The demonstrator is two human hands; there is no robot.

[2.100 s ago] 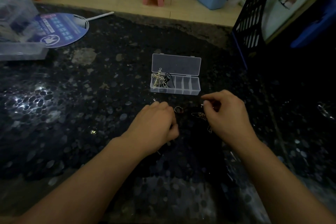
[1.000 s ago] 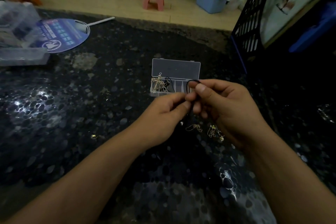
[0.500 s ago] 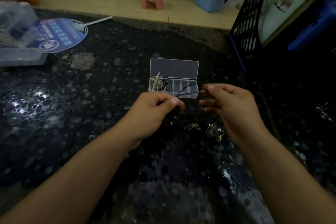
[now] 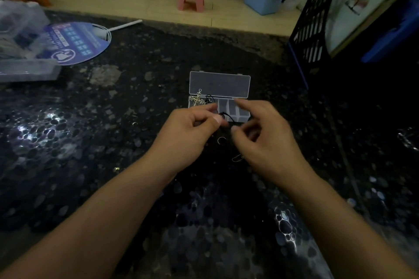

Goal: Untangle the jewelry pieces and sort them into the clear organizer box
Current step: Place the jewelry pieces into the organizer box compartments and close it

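The left hand (image 4: 188, 133) pinches a thin black cord (image 4: 227, 116) in its grip; the right hand (image 4: 260, 140) has spread, blurry fingers. Both hover just before 1 clear organizer box (image 4: 219, 85), lid open, 1 gold cross (image 4: 196, 99) in its left end. 2 small pieces, 1 ring (image 4: 221, 140) and 1 clip (image 4: 237, 158), lie on the dark worktop (image 4: 102, 142), with open room left of the hands and a black crate (image 4: 310, 29) on the right.

Open clear organizer box (image 4: 219, 85), black cord (image 4: 227, 116)
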